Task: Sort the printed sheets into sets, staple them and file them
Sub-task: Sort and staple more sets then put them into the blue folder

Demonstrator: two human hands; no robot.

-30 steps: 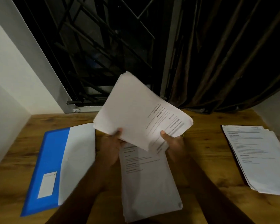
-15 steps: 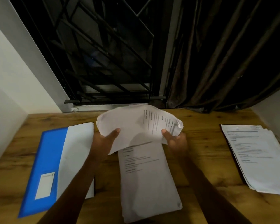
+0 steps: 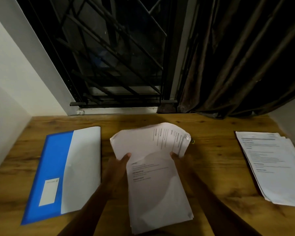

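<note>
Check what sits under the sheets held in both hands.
A stack of printed sheets lies on the wooden desk beneath the held sheets, gripped by the left hand and right hand. Its near part shows; its far end is covered.

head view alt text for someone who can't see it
The left hand and right hand grip a curled sheaf of printed sheets over a paper pile on a wooden table. A blue folder lies left, a second pile right.

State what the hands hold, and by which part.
A sheaf of sheets: the left hand grips its near-left corner, the right hand its near-right corner.
</note>
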